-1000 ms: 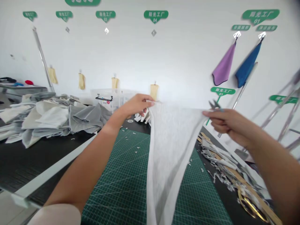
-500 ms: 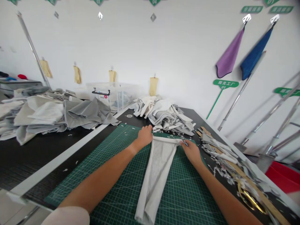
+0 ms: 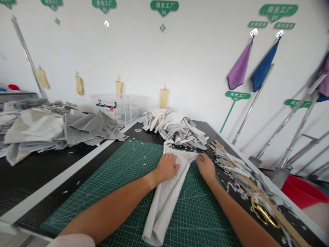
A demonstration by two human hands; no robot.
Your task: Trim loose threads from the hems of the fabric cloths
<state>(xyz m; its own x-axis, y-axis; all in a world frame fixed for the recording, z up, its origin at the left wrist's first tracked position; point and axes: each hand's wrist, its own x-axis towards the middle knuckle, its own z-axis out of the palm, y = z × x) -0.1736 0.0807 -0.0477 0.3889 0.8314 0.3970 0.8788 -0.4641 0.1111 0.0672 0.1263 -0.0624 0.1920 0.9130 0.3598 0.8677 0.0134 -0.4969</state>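
Note:
A long light grey piece of cloth (image 3: 164,209), its side edges curled inward, lies lengthwise on the green cutting mat (image 3: 108,185). Flat on its upper left part rests my left hand (image 3: 167,167), fingers stretched forward, thumb out to the right. At the cloth's upper right corner, my right hand (image 3: 207,167) is closed in a pinch on the fabric. A small slim tool (image 3: 200,157), dark with a shiny part, pokes out of the same fingers; its kind cannot be made out. The cloth's far left corner stands free beyond my left hand.
Heaped cloth pieces (image 3: 182,128) lie behind the mat, with a larger grey pile (image 3: 48,128) at left. A clear plastic box (image 3: 125,111) stands by the wall. Gold-handled scissors (image 3: 264,214), fabric scraps (image 3: 235,171) and a wooden strip (image 3: 288,223) line the right side.
My left hand has let go of the cloth's upper left corner and moved down onto its surface. My right hand stays at the upper right corner. The camera view has shifted slightly.

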